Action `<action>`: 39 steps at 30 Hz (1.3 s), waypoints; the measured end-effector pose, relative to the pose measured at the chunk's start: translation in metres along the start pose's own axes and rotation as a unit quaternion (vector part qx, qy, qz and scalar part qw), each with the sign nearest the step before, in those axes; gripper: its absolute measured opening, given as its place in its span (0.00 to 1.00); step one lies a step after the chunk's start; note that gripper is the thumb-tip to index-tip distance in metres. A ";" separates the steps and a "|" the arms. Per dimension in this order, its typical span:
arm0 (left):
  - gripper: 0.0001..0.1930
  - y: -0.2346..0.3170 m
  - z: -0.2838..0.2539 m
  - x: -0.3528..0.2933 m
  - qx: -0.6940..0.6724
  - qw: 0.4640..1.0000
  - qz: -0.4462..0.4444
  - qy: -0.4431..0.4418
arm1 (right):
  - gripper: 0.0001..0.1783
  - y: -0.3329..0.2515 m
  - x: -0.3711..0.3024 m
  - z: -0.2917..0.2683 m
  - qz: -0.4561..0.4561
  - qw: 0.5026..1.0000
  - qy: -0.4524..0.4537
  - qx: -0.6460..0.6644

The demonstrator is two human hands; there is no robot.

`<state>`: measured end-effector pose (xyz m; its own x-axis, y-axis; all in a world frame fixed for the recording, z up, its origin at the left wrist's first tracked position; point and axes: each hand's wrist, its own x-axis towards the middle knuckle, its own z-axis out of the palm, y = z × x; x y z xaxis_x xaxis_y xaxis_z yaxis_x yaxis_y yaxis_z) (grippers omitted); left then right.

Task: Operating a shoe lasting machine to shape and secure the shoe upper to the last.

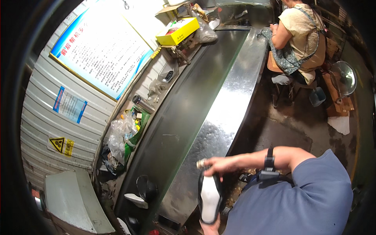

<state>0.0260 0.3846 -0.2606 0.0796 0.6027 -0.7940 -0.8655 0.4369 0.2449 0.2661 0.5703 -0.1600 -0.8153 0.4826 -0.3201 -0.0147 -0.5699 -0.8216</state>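
Right hand (218, 165) is closed around a small light-coloured tool (201, 163), its tip poking out at the left of the fist; what kind of tool cannot be told. This hand sits at the far end of a shoe (209, 196), which is turned sole-up, white sole with dark rim, lengthwise near to far. Left hand (210, 226) grips the shoe's near end from below; only part of that hand shows at the lower edge. A black wrist strap (269, 161) sits on the right forearm. Shoe is held just off the near right edge of a long metal workbench (219, 121), whose dark conveyor belt (184, 113) runs along its left side toward the far end. On the belt, near left, lies a dark shoe upper (147, 188) with a white piece (136, 200) beside it. Far left of the belt: a yellow box (178, 32) and clear plastic bags (119, 135). At the far right end, another person (299, 37) sits at the bench.
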 end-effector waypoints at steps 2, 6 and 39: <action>0.26 0.016 0.013 -0.008 0.002 1.000 0.020 -0.018 | 0.24 -0.049 -0.004 -0.032 -0.105 0.989 0.099 -0.040; 0.24 0.044 0.059 -0.054 0.118 0.969 0.216 0.004 | 0.35 -0.163 -0.004 -0.108 -0.235 0.867 0.333 -0.285; 0.54 0.329 0.036 0.059 0.745 0.411 0.448 0.274 | 0.49 0.045 0.054 -0.061 0.055 0.849 0.177 -0.495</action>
<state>-0.2365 0.5880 -0.2064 -0.4186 0.9047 0.0797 0.8701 0.3743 0.3206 0.2566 0.6119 -0.2431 -0.5525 0.7326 -0.3976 0.6869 0.1300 -0.7151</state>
